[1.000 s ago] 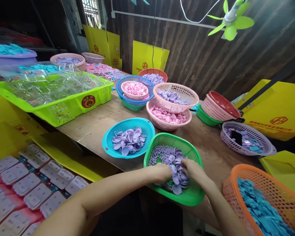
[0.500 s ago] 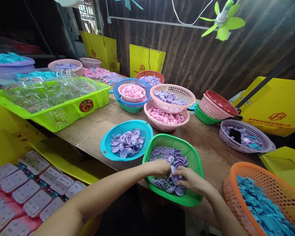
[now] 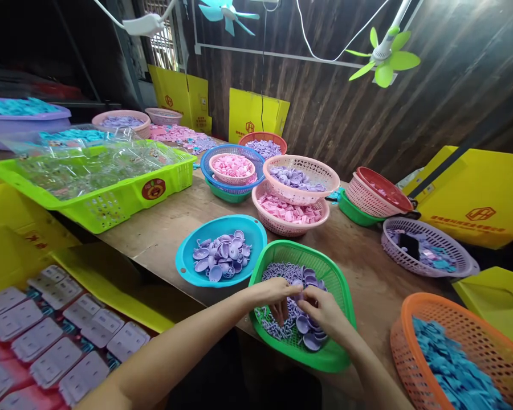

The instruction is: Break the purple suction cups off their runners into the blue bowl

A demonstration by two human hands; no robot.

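My left hand and my right hand meet above a green basket. Between their fingertips is a small purple cup-shaped piece, partly hidden by the fingers. The left thumb and index finger close on it while the other fingers hang down. The right fingers are curled and pinched against its other side. Inside the basket, small purple chain-like pieces lie on the left and purple round cup pieces on the right. A blue dish beside the basket holds a heap of purple cup pieces.
Pink baskets of purple and pink parts stand stacked behind. An orange basket with blue parts is at right, near a lilac basket holding a black object. A lime crate of clear bags stands left.
Both hands have lifted slightly from the heap in the green basket, with the purple cup piece now between their fingertips. The camera view has tilted up a little.
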